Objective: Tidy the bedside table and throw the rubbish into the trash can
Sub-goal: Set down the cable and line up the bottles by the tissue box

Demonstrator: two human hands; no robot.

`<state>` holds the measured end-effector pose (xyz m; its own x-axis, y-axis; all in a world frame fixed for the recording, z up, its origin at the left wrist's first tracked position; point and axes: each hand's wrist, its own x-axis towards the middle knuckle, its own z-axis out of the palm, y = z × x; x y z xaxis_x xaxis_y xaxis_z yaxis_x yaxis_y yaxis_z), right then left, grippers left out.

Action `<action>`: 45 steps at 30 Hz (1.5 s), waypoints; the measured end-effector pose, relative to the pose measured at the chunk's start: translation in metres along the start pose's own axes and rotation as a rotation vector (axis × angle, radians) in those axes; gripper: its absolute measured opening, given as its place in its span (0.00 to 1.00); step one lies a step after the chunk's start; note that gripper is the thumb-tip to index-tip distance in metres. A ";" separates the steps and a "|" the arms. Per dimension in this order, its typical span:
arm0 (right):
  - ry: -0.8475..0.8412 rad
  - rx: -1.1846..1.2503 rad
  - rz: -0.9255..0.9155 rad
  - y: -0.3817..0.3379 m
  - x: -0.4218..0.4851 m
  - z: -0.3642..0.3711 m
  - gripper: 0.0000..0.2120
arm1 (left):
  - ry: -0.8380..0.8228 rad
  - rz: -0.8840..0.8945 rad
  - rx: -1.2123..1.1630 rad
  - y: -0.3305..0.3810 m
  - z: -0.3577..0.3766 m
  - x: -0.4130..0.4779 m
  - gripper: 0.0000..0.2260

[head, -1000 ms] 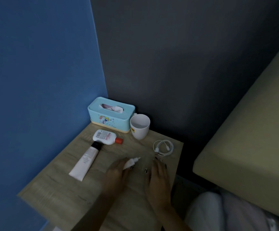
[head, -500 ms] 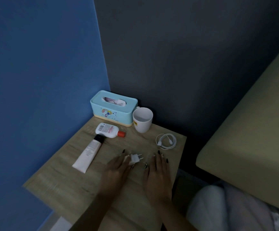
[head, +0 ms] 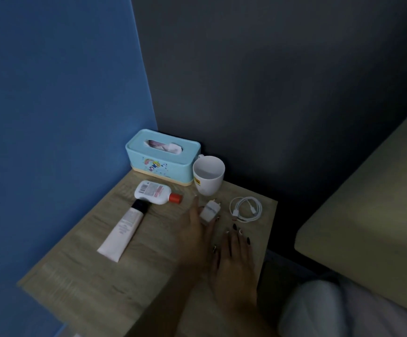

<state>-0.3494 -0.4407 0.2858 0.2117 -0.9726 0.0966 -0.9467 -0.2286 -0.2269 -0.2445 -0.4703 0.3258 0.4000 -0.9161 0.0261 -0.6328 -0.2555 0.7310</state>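
Two hands, apart. Left hand [head: 194,237] pinches plug [head: 210,210], short of mug [head: 208,176]; right hand [head: 234,260] lies flat on tabletop [head: 88,276], empty. Step, likely: sorting charger parts. Next calls for setting plug beside cable [head: 246,209], ahead of right hand. Trash can unseen.

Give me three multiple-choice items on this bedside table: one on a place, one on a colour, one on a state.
1. The coiled cable lies: A in the mug; B on the table, right of the charger plug; C on the bed.
2. The tissue box is: A red; B light blue; C black.
3. The red-capped bottle is: A upright; B hanging; C lying on its side.
Key: B, its loops rest on bare wood; B, its lid and walls show it; C, its cap points sideways.
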 end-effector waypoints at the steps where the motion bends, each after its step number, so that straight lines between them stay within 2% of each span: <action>1: 0.009 -0.008 -0.004 0.000 0.001 0.001 0.24 | -0.012 -0.006 0.011 0.003 0.007 0.004 0.35; 5: -0.007 -0.043 -0.011 0.000 0.003 0.004 0.27 | -0.033 -0.028 -0.006 -0.006 0.029 0.020 0.33; 8: 0.005 0.021 -0.008 -0.003 0.002 -0.005 0.38 | 0.026 -0.037 -0.080 -0.004 0.031 0.023 0.31; 9: 0.019 0.033 -0.014 -0.004 0.003 -0.009 0.38 | 0.054 -0.060 -0.124 0.000 0.030 0.024 0.30; 13: -0.004 0.005 -0.025 -0.001 0.000 -0.002 0.29 | 0.114 -0.056 -0.157 0.000 0.032 0.023 0.33; 19: -0.001 -0.024 -0.047 0.001 -0.003 -0.001 0.29 | 0.152 -0.022 -0.094 -0.001 0.034 0.018 0.33; 31: 0.023 -0.024 -0.036 0.002 -0.003 0.002 0.31 | 0.149 -0.010 -0.111 -0.003 0.037 0.020 0.34; 37: 0.015 -0.037 -0.002 0.007 -0.005 0.010 0.28 | 0.119 -0.029 -0.165 0.002 0.035 0.012 0.33; 39: 0.034 0.009 -0.007 0.009 -0.008 0.010 0.25 | 0.084 -0.036 -0.202 0.004 0.028 0.002 0.30; 41: 0.023 0.122 -0.022 0.009 -0.016 0.010 0.25 | 0.010 -0.035 -0.194 -0.001 0.013 -0.015 0.33; 42: 0.051 0.177 -0.007 0.009 -0.012 0.015 0.25 | 0.014 -0.065 -0.170 -0.005 0.002 -0.027 0.36; 43: 0.153 0.224 0.001 0.015 -0.006 0.020 0.25 | 0.055 -0.056 -0.140 -0.009 -0.004 -0.038 0.37; 44: 0.351 0.299 0.080 0.013 0.012 0.014 0.29 | 0.182 -0.052 -0.081 -0.020 -0.014 -0.045 0.33; 45: 0.528 0.458 0.289 0.005 0.035 -0.002 0.34 | 0.231 -0.040 -0.056 -0.042 -0.023 -0.043 0.27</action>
<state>-0.3469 -0.4759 0.2897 -0.2832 -0.8728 0.3976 -0.7269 -0.0751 -0.6826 -0.2200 -0.4126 0.3096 0.5697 -0.8086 0.1469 -0.5778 -0.2670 0.7712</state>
